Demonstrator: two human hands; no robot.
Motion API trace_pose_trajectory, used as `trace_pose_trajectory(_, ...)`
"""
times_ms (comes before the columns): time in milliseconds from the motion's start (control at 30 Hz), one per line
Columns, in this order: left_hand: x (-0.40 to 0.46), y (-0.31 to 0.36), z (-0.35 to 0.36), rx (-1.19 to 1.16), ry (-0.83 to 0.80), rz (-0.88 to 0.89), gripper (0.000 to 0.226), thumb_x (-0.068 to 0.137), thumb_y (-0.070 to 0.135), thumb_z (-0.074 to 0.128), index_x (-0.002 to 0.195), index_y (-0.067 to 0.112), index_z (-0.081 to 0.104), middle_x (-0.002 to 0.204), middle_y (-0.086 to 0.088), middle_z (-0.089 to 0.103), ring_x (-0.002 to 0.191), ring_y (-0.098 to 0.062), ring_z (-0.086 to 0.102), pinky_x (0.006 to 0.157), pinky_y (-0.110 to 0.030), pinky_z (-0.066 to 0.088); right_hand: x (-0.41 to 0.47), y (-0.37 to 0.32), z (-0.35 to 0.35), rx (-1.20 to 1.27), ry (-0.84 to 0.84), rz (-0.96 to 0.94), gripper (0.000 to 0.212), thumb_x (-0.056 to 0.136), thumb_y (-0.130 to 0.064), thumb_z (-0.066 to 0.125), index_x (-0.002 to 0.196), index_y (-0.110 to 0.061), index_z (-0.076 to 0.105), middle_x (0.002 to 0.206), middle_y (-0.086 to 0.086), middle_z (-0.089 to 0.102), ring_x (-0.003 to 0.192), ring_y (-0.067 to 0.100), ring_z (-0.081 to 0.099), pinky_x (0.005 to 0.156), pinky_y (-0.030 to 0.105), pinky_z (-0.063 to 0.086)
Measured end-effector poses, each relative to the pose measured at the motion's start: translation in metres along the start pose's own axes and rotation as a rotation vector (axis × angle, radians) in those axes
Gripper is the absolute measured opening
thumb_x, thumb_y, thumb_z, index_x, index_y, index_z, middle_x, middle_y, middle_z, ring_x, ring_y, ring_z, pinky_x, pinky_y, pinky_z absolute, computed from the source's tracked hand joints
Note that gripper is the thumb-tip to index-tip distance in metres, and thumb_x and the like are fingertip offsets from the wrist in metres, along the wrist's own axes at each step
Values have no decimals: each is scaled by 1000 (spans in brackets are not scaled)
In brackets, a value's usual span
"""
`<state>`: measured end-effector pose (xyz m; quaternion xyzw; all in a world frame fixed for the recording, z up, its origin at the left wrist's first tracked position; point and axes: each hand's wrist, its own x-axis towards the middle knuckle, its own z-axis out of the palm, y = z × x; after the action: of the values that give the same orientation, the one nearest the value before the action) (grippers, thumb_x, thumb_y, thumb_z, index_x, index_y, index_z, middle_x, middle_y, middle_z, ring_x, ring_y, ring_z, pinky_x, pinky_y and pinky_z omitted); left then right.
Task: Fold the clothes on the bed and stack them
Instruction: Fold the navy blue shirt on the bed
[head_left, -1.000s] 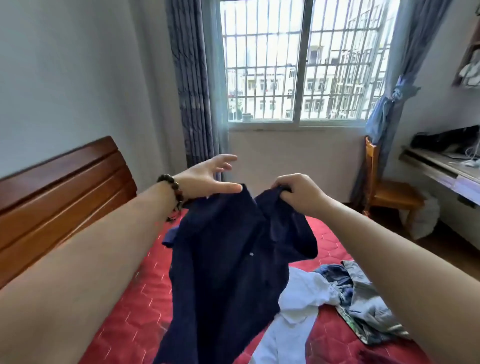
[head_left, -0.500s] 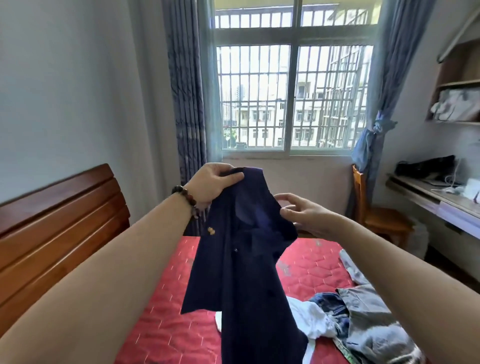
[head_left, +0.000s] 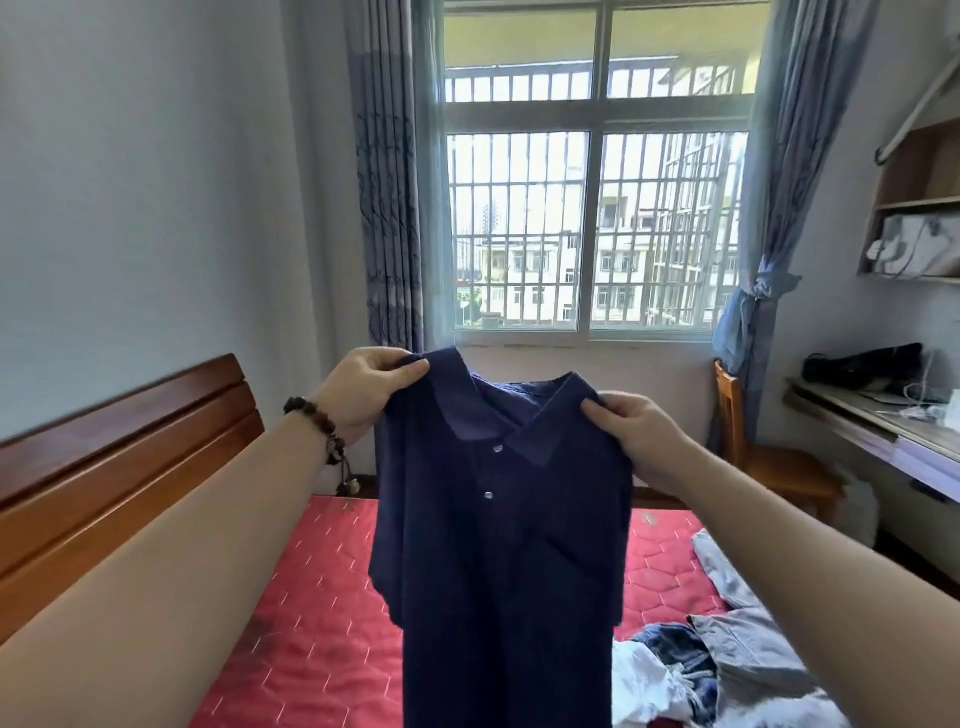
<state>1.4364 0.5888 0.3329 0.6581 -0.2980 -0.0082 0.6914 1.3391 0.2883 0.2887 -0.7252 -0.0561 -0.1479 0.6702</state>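
I have the dark navy short-sleeved polo shirt (head_left: 498, 545) held up in the air over the red quilted mattress (head_left: 322, 639), collar at the top, two small pale buttons showing on the placket. My left hand (head_left: 371, 397) pinches the shirt's left shoulder beside the collar, fingers curled over the cloth and thumb across the front. My right hand (head_left: 641, 439) grips the opposite shoulder the same way, thumb pressed on the collar's edge. The shirt hangs straight down between the two hands, front toward me, its hem running out of the bottom of the view, so I cannot tell whether it touches the mattress.

A dark beaded bracelet (head_left: 319, 426) sits on my left wrist, a small charm dangling below it.

On the mattress to the lower right lies a loose heap of unfolded clothes: a white garment (head_left: 644, 686), a blue denim piece (head_left: 685, 660) and a grey garment (head_left: 743, 654), overlapping one another.

The brown wooden headboard (head_left: 119, 467) runs along the left. Ahead is a barred window (head_left: 592, 228) with blue-grey curtains (head_left: 389, 208); a wooden chair (head_left: 763, 457) stands near a desk (head_left: 883, 436) on the right.
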Motion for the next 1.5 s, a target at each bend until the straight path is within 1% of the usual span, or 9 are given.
trace_pose_trajectory(200,-20,-4,-26,78,6,-13,12,92,9,62,91,2,72,92,-17,70,85,-25,64,79,-35,55,15,-65,17,-247,-4,-170,15,95,-14,59,82,-13,67,71,-4,72,62,7,66,57,18,53)
trace_pose_trajectory(300,-27,2,-34,128,90,14,10,93,5,59,92,-2,65,93,-20,66,86,-28,59,85,-42,49,18,-87,24,-416,-47,-231,18,94,-18,62,83,-4,68,74,6,70,63,11,63,59,22,51)
trace_pose_trajectory(500,-30,14,-41,108,81,-46,22,99,4,47,83,6,62,78,-9,63,73,-20,56,68,-28,50,16,-107,35,-560,-150,-147,28,93,-35,61,86,-10,73,81,10,72,67,17,67,64,29,53)
trace_pose_trajectory(733,-36,28,-42,60,-63,-150,43,83,44,68,85,1,69,84,-15,70,75,-24,65,66,-29,56,9,-103,36,-345,-204,-85,17,89,-26,66,93,-10,72,89,12,74,76,22,70,69,31,58)
trace_pose_trajectory(1000,-43,39,-39,57,-116,17,18,82,23,64,79,5,62,73,-2,65,66,-11,59,62,-20,52,-1,-104,34,-146,-257,-6,13,85,-23,67,75,-15,71,79,7,72,67,15,68,56,24,54)
trace_pose_trajectory(1167,-51,47,-44,-50,-217,-59,14,82,20,65,81,6,63,77,-5,67,67,-12,64,60,-22,54,-6,-106,28,-26,-371,76,23,80,-29,69,95,-12,73,99,13,72,84,22,71,69,30,58)
trace_pose_trajectory(1300,-55,45,-49,86,-268,-154,22,72,15,82,83,4,66,80,-9,69,71,-16,66,65,-26,57,-7,-93,44,-251,-111,32,14,81,-23,75,83,-11,68,88,15,72,71,22,68,65,31,56)
trace_pose_trajectory(1400,-53,33,-31,427,-44,-100,19,81,19,77,73,11,62,71,-3,64,66,-14,59,63,-29,52,-3,-76,71,-667,201,-168,21,82,-22,75,71,-14,59,64,3,60,58,16,52,56,26,39)
trace_pose_trajectory(1500,-53,25,-8,579,167,57,24,86,19,70,72,4,57,65,-2,56,61,-13,50,62,-33,45,-9,-65,99,-693,362,-263,21,80,-23,73,69,-13,57,59,-7,50,60,14,46,55,24,35)
